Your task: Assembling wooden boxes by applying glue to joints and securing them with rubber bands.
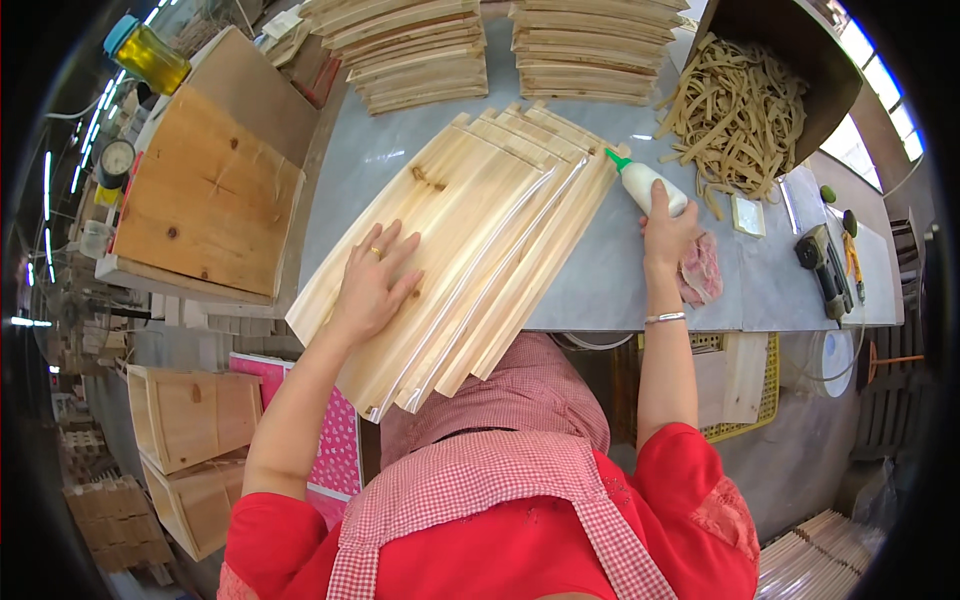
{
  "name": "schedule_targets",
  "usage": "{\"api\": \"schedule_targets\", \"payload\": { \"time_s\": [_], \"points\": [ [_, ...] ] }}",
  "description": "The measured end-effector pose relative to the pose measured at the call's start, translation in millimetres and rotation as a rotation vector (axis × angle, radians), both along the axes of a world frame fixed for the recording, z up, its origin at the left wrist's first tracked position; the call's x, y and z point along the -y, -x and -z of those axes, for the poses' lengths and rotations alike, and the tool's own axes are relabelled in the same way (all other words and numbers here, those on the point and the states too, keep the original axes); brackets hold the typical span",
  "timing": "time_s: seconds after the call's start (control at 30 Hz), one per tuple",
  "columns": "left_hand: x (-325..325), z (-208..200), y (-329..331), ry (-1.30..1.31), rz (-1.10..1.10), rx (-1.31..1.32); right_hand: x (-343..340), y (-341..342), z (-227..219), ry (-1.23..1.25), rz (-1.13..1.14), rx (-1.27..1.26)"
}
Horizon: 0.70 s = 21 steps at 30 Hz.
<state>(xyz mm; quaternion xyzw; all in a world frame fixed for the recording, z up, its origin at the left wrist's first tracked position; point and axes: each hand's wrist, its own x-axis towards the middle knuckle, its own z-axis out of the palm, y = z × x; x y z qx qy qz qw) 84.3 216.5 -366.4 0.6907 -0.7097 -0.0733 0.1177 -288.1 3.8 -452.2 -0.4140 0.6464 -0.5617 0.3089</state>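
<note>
Several pale wooden boards (455, 235) lie fanned out in a stack on the table, slanting and overhanging its near edge. My left hand (375, 285) rests with its fingers spread on the top board. My right hand (668, 232) is wrapped round a white squeeze bottle (648, 186) with a green nozzle. The bottle is tilted, and its tip is at the far right corner of the lowest boards. Shiny whitish lines, like wet glue, run along the exposed long edges of the upper boards. A crumpled pink cloth (702, 272) lies beside my right wrist.
Two piles of slatted wood pieces (415, 50) stand at the back of the grey table (590, 285). A box of tan strips (740, 110) spills over at the back right. Near the right edge lies a dark power or air tool (824, 272). A wooden box (205, 200) stands left.
</note>
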Motion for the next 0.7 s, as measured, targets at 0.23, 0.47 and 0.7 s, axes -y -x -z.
{"api": "schedule_targets", "payload": {
  "time_s": [0.23, 0.47, 0.7],
  "points": [
    [0, 7, -4, 0.025, 0.023, 0.018, -28, -1, 2, 0.119, 0.011, -0.205],
    [3, 18, -13, 0.078, 0.059, 0.050, -148, -12, -20, 0.040, -0.269, 0.014],
    [1, 21, -13, 0.112, 0.056, 0.006, -247, -21, -27, 0.122, -0.589, -0.106]
  ]
}}
